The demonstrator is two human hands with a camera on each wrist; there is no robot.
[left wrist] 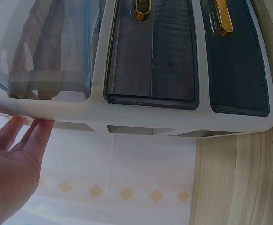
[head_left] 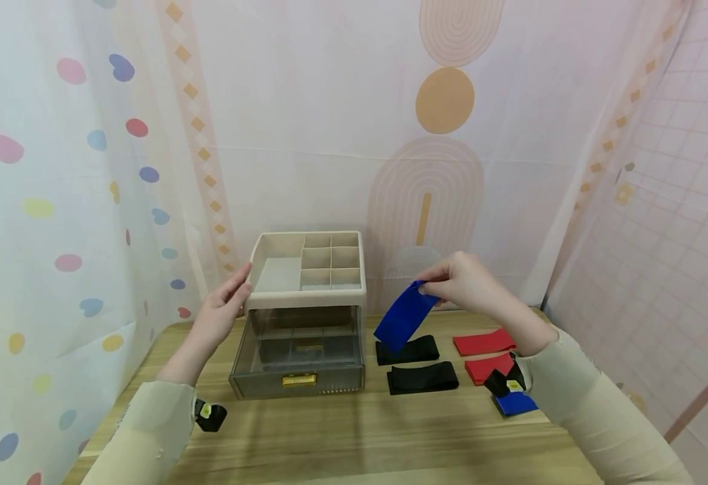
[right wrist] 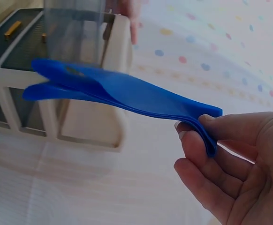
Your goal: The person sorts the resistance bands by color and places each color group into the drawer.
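Right hand (head_left: 465, 283) pinches folded blue band (head_left: 403, 318) by one end, above black bands (head_left: 408, 350). Left hand (head_left: 223, 313), fingers straight, touches organizer (head_left: 305, 296) top corner.

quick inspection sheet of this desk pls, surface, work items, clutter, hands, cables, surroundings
surface: wooden table, light grain.
job's things: folded blue band held in the air; beige drawer organizer with a divided top tray and one smoky drawer pulled out.
clutter: two black bands, two red bands, another blue band lying on the table.
grippers: right hand pinches the blue band's end; left hand rests straight fingers on the organizer's left side.
cables: nothing seen.
surroundings: patterned fabric backdrop on all sides.
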